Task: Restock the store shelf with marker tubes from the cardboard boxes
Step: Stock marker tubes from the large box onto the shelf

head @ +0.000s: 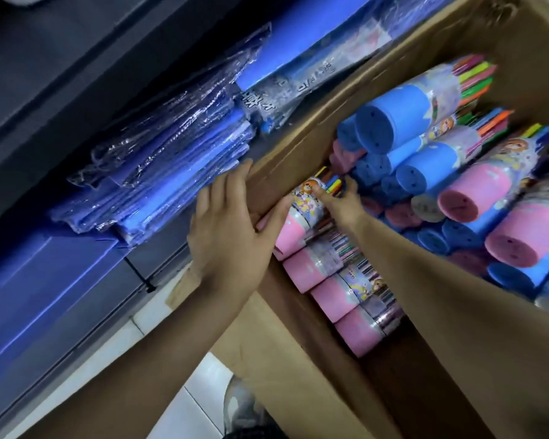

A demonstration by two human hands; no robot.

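Cardboard made up the big box (pixel 298 147) that both hands had reached, its near wall running between them. On the rim of that wall lay the left hand (pixel 225 229), fingers straight and spread, the thumb over the inner edge and touching the pink end of a tube (pixel 301 210). Just right of it the right hand (pixel 343 201) was down inside the box, its fingers curled round the same tube at the clear part where the coloured markers showed; the index finger lay pressed on the cartoon label. Below that hand, along the wall, four more pink-capped tubes (pixel 330 296) lay side by side. Right of the right forearm, farther into the box, a pile (pixel 425 153) of blue-capped and pink-capped tubes lay stacked with their round ends toward the camera. Left of the left hand, outside the box, blue packs (pixel 159 172) in clear wrap were stacked on a dark shelf (pixel 61 74), just beside the fingertips. Below the forearms were pale floor tiles (pixel 184 407) and a grey shoe (pixel 241 410).
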